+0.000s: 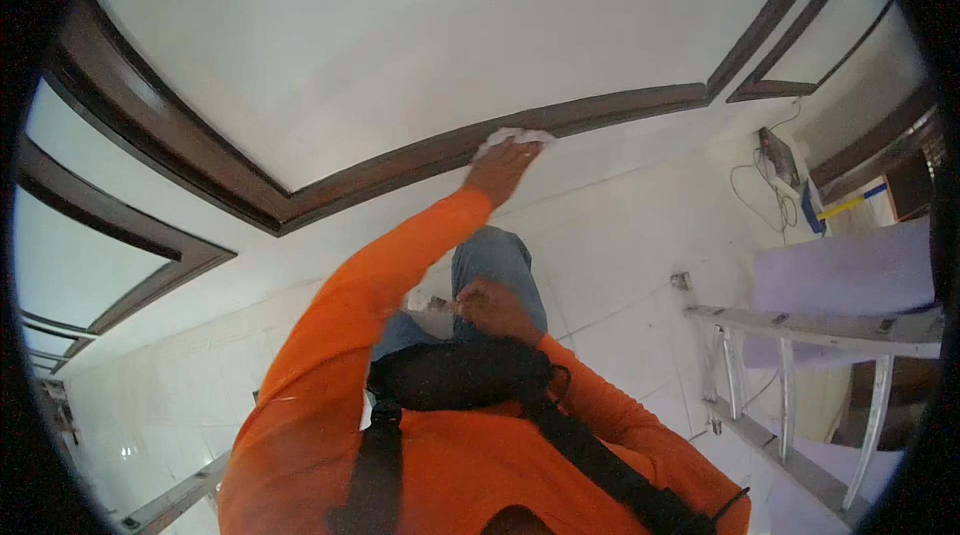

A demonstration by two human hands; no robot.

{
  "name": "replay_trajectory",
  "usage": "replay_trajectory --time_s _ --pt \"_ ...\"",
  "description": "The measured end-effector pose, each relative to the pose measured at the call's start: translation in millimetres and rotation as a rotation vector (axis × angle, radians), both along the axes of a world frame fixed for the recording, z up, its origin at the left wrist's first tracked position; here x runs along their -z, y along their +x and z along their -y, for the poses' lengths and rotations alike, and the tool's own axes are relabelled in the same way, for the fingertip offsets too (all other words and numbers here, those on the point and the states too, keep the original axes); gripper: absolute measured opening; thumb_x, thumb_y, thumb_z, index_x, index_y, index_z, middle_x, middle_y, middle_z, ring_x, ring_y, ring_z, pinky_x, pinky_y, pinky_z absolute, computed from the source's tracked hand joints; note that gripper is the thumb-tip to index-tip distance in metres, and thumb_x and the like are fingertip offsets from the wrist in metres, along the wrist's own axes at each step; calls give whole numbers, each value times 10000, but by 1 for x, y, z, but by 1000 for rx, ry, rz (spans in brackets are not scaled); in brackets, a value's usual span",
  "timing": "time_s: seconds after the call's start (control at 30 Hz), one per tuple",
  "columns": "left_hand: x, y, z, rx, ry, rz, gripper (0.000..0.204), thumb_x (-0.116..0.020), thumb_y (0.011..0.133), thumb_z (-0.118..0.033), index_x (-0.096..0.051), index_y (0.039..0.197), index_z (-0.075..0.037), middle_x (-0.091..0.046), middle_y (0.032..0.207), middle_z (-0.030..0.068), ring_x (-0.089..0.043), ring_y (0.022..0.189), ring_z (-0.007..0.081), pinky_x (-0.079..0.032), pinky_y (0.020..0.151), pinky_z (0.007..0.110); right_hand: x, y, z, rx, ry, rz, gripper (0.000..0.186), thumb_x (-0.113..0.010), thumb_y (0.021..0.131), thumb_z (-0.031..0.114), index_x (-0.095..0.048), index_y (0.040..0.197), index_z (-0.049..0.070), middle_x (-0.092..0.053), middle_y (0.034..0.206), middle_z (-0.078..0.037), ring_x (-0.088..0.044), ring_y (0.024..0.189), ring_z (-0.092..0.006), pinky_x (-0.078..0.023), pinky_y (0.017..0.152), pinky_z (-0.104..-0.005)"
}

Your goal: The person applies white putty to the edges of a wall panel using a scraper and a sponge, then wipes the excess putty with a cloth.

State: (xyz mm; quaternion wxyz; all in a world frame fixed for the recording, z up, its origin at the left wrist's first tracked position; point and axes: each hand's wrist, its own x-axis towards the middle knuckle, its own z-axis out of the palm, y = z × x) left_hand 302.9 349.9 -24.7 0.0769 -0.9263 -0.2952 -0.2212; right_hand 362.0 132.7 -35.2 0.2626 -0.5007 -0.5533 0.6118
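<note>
1. The left hand is high up, near the upper middle of the frame. It is on a white cloth, which might be paper. The hand seems to press it against the brown wood trim.
2. The arm is stretched far out, most likely because the trim runs along the pale wall, away from the body. The cloth is bunched up, maybe so that it stays under the hand and fits the narrow wood.
3. The cloth lies under the fingers and peeks out past them on both sides. The fingers look close together on top. Whether they also pinch it, you cannot tell.
4. The right hand is low, in the middle of the frame, over the blue jeans. Its fingers look curled in, and a small pale thing is at their tips. It is too blurry to name or to say if it is pinched. Perhaps this hand is close to the body just to keep out of the way.
5. A ladder stands at the lower right, well apart from the 2 hands.
</note>
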Motion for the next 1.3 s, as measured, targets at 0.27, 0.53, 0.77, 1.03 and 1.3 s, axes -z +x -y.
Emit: replay_trajectory --time_s 0.27,0.53,0.77,1.03,1.3 --pt "-14 -84 20 -91 -240 -254 564 -424 869 -61 -328 1421 -114 -371 1430 55 -347 1320 310 -270 1116 415 -36 9 10 160 -121 71 314 -678 826 318 -600 941 36 -609 770 -68 -577 701 -168 -473 625 -314" --pt "-37 -218 86 -270 17 -430 548 -478 835 -103 -392 1373 -50 -396 1412 70 -418 1250 239 -299 1073 474 -4 -2 2 -5 -26 4 286 -696 820 285 -610 946 43 -621 817 -81 -617 776 -186 -508 704 -326" --pt "-20 -72 36 -165 164 -289 514 -452 853 -126 -411 1358 -39 -360 1439 98 -373 1283 250 -342 1002 487 3 -1 2 68 98 -102 278 -658 854 255 -575 983 24 -603 805 -63 -557 686 -128 -455 603 -270" --pt "-34 -77 44 -295 62 -492 543 -413 905 -184 -313 1435 -125 -283 1499 24 -303 1342 180 -340 1016 436 -2 1 6 103 -21 -103 267 -654 853 266 -582 977 41 -612 832 -79 -589 769 -165 -490 687 -334" --pt "-45 -39 42 -309 200 -388 549 -456 853 -127 -383 1397 -152 -321 1463 26 -331 1313 191 -397 891 453 -7 -2 -4 39 0 -26 276 -645 854 258 -581 990 26 -623 845 -91 -593 781 -191 -479 697 -339"
